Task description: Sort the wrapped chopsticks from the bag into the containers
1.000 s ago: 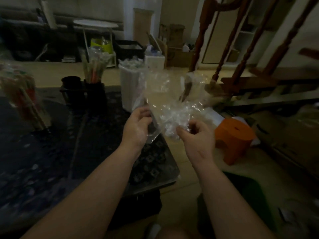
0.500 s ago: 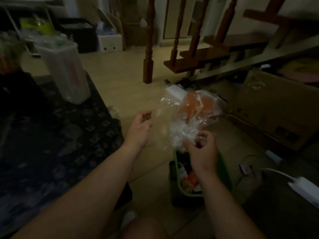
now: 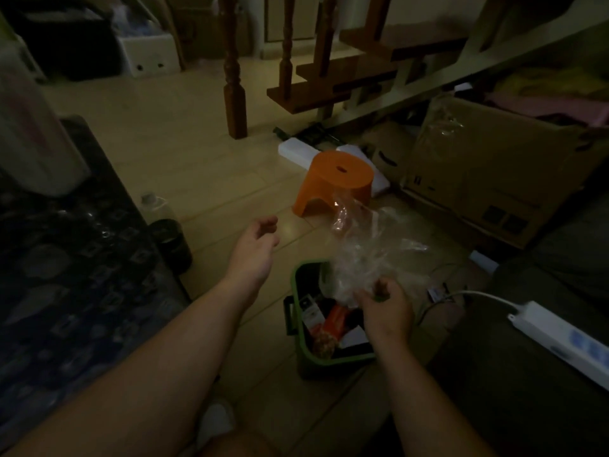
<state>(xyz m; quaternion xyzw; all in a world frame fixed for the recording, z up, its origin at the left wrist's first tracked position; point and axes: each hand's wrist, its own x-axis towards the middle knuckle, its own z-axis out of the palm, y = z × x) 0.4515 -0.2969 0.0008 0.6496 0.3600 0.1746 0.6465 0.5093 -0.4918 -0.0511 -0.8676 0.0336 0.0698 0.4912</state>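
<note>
1. Grip status: the right grip (image 3: pixel 385 312) pinches the crumpled clear bag (image 3: pixel 364 250) by its lower part, directly above the green bin (image 3: pixel 297 285) on the floor.
2. The left grip (image 3: pixel 254 253) is released and empty, with fingers relaxed. It hangs in the air left of the bin, beyond the desk's (image 3: pixel 82 275) right edge.
3. No wrapped chopsticks are discernible in the bag; it appears empty. One pale container (image 3: pixel 29 127) stands at the desk's far edge.
4. Probable step: discarding the bag. Confirm it is empty, compress it, and lower it below the rim before release, so it cannot spring out.
</note>
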